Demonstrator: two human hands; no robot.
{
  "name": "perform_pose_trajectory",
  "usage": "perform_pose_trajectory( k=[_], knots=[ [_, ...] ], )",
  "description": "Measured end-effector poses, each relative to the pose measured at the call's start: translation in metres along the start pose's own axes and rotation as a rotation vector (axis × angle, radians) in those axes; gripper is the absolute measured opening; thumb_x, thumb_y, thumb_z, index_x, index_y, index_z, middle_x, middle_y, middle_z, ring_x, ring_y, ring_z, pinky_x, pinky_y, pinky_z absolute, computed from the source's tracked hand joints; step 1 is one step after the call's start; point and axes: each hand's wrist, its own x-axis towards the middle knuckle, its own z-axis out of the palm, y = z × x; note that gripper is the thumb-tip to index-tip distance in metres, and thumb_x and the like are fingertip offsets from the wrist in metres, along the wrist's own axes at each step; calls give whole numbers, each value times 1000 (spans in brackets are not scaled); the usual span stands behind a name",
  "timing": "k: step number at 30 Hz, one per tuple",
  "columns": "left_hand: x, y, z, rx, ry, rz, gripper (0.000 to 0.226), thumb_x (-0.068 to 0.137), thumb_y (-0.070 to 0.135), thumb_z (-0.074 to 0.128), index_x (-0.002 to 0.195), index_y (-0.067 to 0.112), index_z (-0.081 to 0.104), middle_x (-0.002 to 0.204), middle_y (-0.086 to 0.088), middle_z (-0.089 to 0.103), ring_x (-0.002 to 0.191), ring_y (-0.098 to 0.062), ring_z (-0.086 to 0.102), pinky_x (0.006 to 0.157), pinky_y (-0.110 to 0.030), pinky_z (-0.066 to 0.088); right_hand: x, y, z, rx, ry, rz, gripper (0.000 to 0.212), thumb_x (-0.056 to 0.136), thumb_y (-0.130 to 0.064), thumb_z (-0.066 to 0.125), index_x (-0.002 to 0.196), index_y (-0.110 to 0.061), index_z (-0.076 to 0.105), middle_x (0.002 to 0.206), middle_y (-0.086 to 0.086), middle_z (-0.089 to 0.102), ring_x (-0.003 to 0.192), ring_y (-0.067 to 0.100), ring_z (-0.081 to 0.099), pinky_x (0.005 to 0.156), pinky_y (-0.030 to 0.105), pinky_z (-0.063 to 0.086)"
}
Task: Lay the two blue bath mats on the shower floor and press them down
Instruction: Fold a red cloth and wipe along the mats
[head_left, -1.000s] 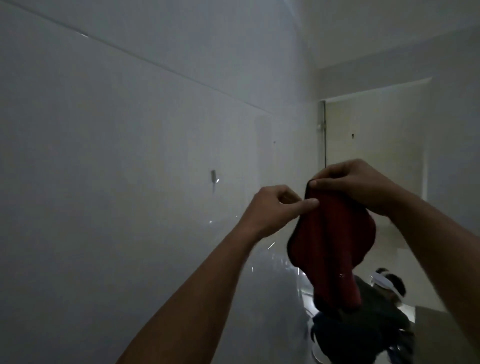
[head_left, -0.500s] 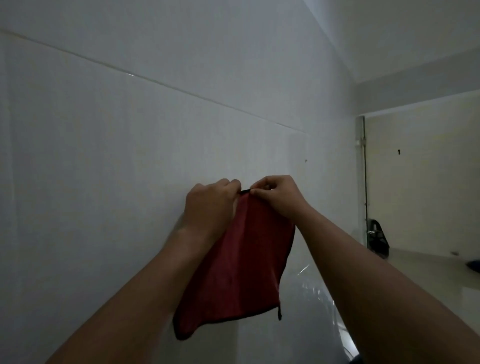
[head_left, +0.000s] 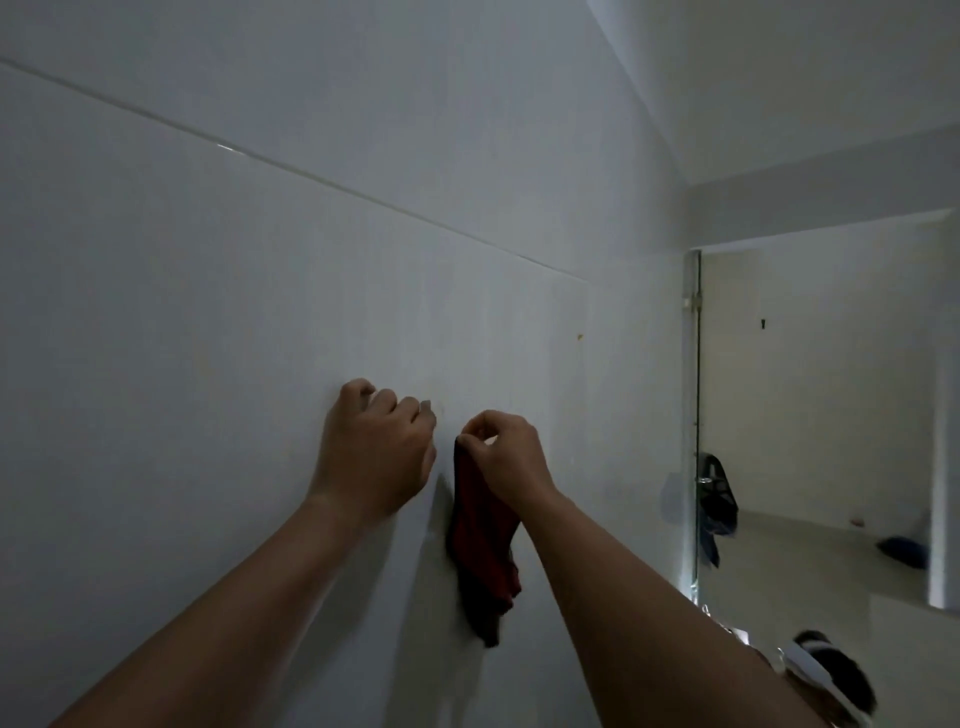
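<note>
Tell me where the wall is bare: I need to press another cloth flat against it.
Bare wall runs left of the left hand, and above both hands up to the seam. Crowded: the right hand pinching the red cloth, near the mirror.

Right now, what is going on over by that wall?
A person stands facing a white tiled wall in a dim bathroom. Their right hand pinches the top edge of a dark red cloth, which hangs down against the wall. Their left hand rests beside it against the tiles, fingers curled, holding nothing that shows. A mirror is at the right. No blue bath mats are in sight, so laying them has not begun here.
</note>
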Motion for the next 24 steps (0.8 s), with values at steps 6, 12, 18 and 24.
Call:
perform_pose_trajectory(
  k=[6,12,18,24],
  knots=[
    [5,8,-7,-62,-130,-63,59,94,73,42,98,22,72,79,1,75,78,-25,66,93,-48,37,12,-15,-27,296,15,-104,9,91,-20,75,93,-12,78,85,-6,73,79,3,66,77,20,55],
    [6,8,-8,-148,-14,-175,26,90,32,54,114,23,60,81,3,72,79,-24,66,91,-44,38,24,-36,-28,326,-98,-154,9,90,-20,76,91,-12,79,82,-7,74,78,-1,67,78,16,54],
    [5,-8,9,21,0,-43,19,98,26,56,87,24,71,82,3,64,78,-26,57,85,-46,35,39,-27,-5,175,-54,-128,6,86,-27,80,84,-21,80,78,-10,74,77,-1,68,71,14,50],
    [-1,2,0,37,-61,-36,30,100,19,45,87,18,72,89,-1,64,91,-30,55,100,-51,32,19,-6,19,195,7,-14,5,88,-26,76,85,-23,80,77,-9,74,71,2,69,71,23,58]
  ],
)
